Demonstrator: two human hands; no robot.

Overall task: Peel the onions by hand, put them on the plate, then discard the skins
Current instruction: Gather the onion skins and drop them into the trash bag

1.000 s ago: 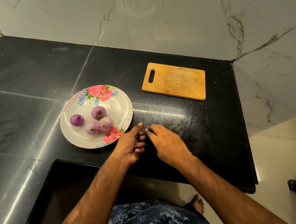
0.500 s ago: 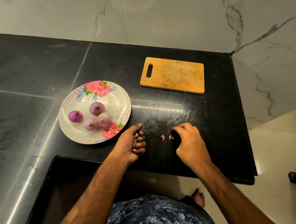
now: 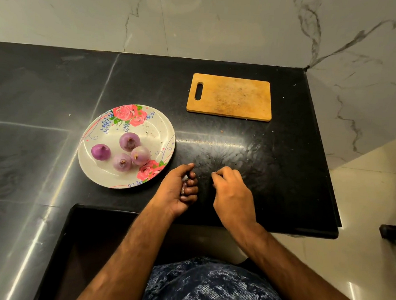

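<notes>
Several peeled purple onions (image 3: 130, 141) lie together on a white floral plate (image 3: 134, 113) on the black counter. My left hand (image 3: 178, 190) rests on the counter just right of the plate, fingers curled round a bunch of onion skins (image 3: 184, 188) that peek out between them. My right hand (image 3: 232, 191) sits beside it, fingertips bent down onto the counter and pinching small bits of skin (image 3: 214, 173) between thumb and fingers.
A wooden cutting board (image 3: 230, 97) lies at the back of the counter near the marble wall (image 3: 200, 22). Tiny skin specks dot the counter (image 3: 221, 131). The counter's right edge (image 3: 326, 157) drops to a tiled floor; a dark recess (image 3: 89, 247) opens below the front edge.
My right hand swept right across the counter, then came back left toward my left hand, gathering the skin scraps that lay between them. The left hand stayed put, holding its skins.
</notes>
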